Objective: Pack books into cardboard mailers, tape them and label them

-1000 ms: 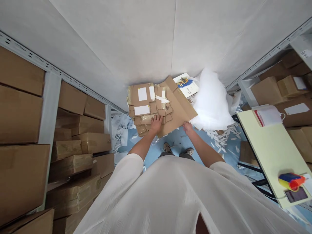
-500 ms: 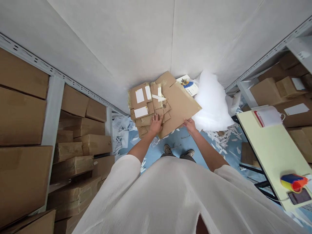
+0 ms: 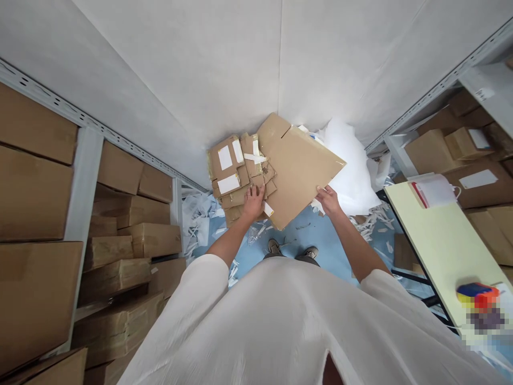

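Observation:
A large flattened cardboard box is tilted in front of me, its right edge pinched between the thumb and fingers of my right hand. To its left lies a pile of smaller flattened boxes with white labels and strips of tape. My left hand rests on that pile, fingers spread and palm down, wearing a ring. A white label shows at the lower left edge of the large piece. What lies beneath the large piece is hidden.
White foam sheeting is heaped at the wall, right of the cardboard. Shelves of cartons stand left, more cartons right. A pale table juts in at right. Paper scraps litter the blue floor.
My right hand has moved right and slightly up with the large flattened box, which now covers most of the printed white item behind it. A label has come into view at its lower left.

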`<state>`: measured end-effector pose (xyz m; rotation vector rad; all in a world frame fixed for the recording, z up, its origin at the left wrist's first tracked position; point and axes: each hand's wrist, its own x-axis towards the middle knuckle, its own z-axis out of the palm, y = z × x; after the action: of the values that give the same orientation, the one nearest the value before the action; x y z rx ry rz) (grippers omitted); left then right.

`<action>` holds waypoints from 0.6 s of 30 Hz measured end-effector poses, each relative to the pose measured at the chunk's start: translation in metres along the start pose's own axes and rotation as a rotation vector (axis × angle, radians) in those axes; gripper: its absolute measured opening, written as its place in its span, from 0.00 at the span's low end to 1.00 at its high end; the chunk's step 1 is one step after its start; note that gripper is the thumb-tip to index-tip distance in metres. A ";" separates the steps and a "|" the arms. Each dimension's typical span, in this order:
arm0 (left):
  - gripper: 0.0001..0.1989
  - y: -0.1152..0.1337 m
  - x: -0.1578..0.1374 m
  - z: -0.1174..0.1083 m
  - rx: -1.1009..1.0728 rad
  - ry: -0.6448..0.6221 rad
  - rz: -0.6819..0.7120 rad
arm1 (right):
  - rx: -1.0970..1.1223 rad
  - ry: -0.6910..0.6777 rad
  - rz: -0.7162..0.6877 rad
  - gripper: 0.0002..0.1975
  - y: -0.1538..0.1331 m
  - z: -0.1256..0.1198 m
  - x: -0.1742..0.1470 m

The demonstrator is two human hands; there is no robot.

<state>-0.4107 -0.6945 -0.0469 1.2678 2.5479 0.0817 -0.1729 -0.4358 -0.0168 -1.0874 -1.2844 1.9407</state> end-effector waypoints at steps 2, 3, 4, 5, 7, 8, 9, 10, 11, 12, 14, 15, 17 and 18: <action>0.49 -0.001 0.002 0.000 -0.007 -0.015 0.026 | 0.018 0.032 -0.026 0.30 -0.003 -0.008 0.005; 0.49 -0.002 0.002 0.001 -0.008 -0.021 0.037 | 0.019 0.047 -0.045 0.29 -0.006 -0.013 0.007; 0.49 -0.002 0.002 0.002 -0.008 -0.023 0.042 | 0.015 0.058 -0.066 0.29 -0.008 -0.018 0.010; 0.50 -0.002 0.002 0.004 -0.009 -0.021 0.043 | 0.007 0.065 -0.088 0.29 -0.012 -0.024 0.013; 0.51 0.000 0.001 0.006 -0.018 -0.010 0.039 | -0.012 0.076 -0.131 0.29 -0.020 -0.035 0.019; 0.51 0.001 0.001 0.008 -0.026 -0.005 0.035 | -0.022 0.087 -0.154 0.29 -0.025 -0.041 0.022; 0.51 0.001 0.001 0.009 -0.034 -0.001 0.033 | -0.033 0.103 -0.180 0.29 -0.030 -0.048 0.025; 0.50 0.002 0.002 0.011 -0.041 0.002 0.031 | -0.043 0.125 -0.208 0.29 -0.035 -0.054 0.028; 0.50 0.002 0.004 0.012 -0.048 0.004 0.031 | -0.055 0.150 -0.236 0.29 -0.041 -0.061 0.032; 0.49 0.003 0.005 0.013 -0.054 0.004 0.032 | -0.068 0.176 -0.263 0.30 -0.046 -0.068 0.035; 0.47 0.003 0.008 0.016 -0.067 0.001 0.032 | -0.100 0.234 -0.314 0.30 -0.057 -0.085 0.042; 0.47 0.003 0.010 0.017 -0.074 -0.007 0.030 | -0.122 0.266 -0.340 0.31 -0.062 -0.095 0.045; 0.45 0.003 0.014 0.020 -0.078 -0.033 0.018 | -0.176 0.339 -0.396 0.31 -0.073 -0.117 0.047; 0.45 0.005 0.016 0.022 -0.076 -0.042 0.012 | -0.207 0.371 -0.427 0.32 -0.079 -0.128 0.047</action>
<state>-0.4100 -0.6810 -0.0703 1.2436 2.4771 0.1514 -0.0852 -0.3083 0.0146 -1.0983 -1.3874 1.2496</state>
